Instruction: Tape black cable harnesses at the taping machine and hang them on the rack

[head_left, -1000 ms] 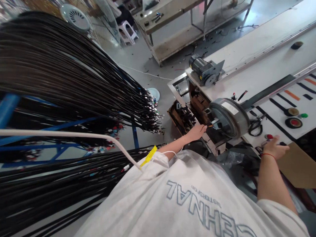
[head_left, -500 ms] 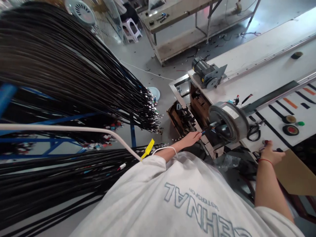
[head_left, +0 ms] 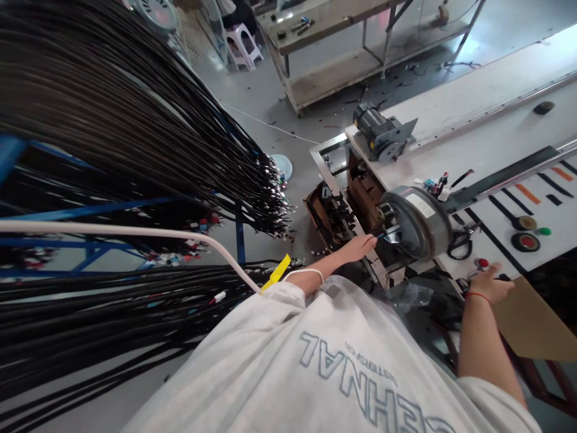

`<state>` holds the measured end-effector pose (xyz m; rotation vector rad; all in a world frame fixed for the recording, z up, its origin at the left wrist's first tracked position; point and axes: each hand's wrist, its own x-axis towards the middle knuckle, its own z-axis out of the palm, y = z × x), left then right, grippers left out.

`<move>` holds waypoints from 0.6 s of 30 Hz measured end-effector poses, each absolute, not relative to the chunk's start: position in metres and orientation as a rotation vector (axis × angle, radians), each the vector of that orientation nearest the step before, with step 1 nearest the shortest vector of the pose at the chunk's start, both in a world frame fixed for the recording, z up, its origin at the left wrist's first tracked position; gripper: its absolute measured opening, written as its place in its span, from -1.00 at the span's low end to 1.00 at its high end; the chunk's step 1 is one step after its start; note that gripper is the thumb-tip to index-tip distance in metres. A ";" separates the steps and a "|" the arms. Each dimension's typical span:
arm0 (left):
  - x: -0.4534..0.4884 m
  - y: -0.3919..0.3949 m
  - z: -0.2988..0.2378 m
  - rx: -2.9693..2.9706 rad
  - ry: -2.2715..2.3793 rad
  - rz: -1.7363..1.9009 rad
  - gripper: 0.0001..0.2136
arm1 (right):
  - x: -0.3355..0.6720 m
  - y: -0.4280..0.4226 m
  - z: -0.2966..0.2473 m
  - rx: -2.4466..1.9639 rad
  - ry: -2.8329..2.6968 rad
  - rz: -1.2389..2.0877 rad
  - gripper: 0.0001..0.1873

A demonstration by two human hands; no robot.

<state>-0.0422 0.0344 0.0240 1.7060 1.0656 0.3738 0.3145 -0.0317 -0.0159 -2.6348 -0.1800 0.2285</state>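
Note:
My left hand (head_left: 359, 246) reaches out to the grey round machine drum (head_left: 417, 221) at the end of the bench. Its fingers are pinched on a thin blue-tipped wire (head_left: 381, 236) that points into the drum's front. My right hand (head_left: 488, 282) rests at the bench's near edge beside a red button (head_left: 482, 263). Its fingers are curled round a small dark object that I cannot make out. A red thread is tied round that wrist.
Thick bundles of black cables (head_left: 135, 132) hang from a blue rack (head_left: 90, 210) on the left. Scissors (head_left: 457, 240), tape rolls (head_left: 523, 242) and a green knob (head_left: 544, 231) lie on the white bench. A motor (head_left: 378, 129) sits behind the drum. A brown board (head_left: 532, 319) lies at right.
My left hand has stayed at the drum's front with the wire, shifting slightly. My right hand slid a little left and down along the bench edge. The view tilted slightly.

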 end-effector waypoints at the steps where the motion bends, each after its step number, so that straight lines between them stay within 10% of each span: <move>1: -0.042 0.034 0.023 1.710 1.066 0.376 -0.65 | 0.315 -0.032 -0.016 -2.636 -0.175 0.225 -0.44; 18: -0.098 -0.009 0.006 1.714 1.205 0.274 -0.70 | 0.318 -0.034 -0.019 -2.589 -0.194 0.247 -0.37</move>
